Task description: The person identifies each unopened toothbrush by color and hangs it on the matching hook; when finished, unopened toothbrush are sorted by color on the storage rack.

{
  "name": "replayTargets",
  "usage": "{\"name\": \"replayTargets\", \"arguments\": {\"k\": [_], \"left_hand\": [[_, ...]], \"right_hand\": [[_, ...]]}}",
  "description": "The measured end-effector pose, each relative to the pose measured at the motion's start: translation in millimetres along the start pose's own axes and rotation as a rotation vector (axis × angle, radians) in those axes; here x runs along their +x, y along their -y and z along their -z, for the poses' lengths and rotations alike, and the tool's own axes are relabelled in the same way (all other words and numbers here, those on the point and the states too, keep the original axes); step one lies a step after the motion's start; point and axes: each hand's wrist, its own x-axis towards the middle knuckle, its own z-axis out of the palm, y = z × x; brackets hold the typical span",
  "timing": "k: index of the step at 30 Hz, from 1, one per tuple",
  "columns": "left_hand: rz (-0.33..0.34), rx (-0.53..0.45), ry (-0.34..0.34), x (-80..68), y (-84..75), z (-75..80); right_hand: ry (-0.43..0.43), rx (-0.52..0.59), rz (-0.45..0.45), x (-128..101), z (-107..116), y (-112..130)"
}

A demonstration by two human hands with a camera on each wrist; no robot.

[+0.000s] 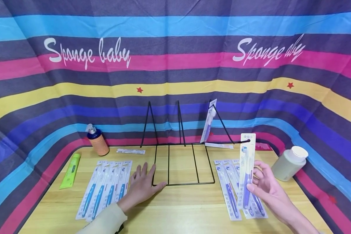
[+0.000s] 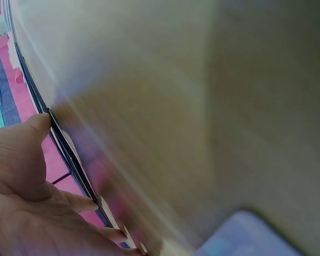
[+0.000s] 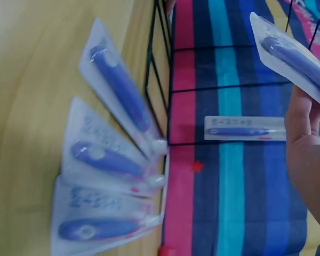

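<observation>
My right hand pinches a carded purple toothbrush between thumb and fingers, holding it upright. The hole near the card's top lines up with the tip of a wire prong on the black wire rack; whether the tip passes through cannot be told. Another packaged purple toothbrush hangs from the rack behind. My left hand lies with fingers spread at the rack's left front corner, thumb along the base wire. In the right wrist view, the raised toothbrush pack is above the right hand.
Several blue packaged toothbrushes lie fanned at left, with purple packs at right. A green tube, an orange-and-blue pump bottle and a pale capped bottle stand or lie around. A striped cloth encloses the back.
</observation>
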Motion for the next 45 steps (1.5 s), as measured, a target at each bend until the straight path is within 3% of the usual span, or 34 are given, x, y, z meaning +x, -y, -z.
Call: {"name": "replayTargets", "arguments": {"k": [4, 13, 19, 28, 45], "left_hand": [[-0.006, -0.001, -0.008, 0.3, 1.8, -2.0], [-0.027, -0.023, -0.042, 2.2, 5.6, -8.9], [-0.005, -0.001, -0.015, 1.6, -0.1, -3.1], [-0.013, -0.013, -0.041, 3.2, 3.4, -9.1], [0.011, 0.028, -0.014, 1.6, 1.4, -4.1]], "right_hand": [[0.039, 0.031, 0.072, 5.0, -10.3, 5.8], [0.052, -0.07, 0.111, 16.7, -27.6, 8.8], [0.038, -0.128, 0.134, 21.2, -33.1, 1.7], [-0.014, -0.164, 0.125, 28.8, -37.1, -10.5], [-0.129, -0.196, 0.093, 98.3, -25.9, -40.1]]}}
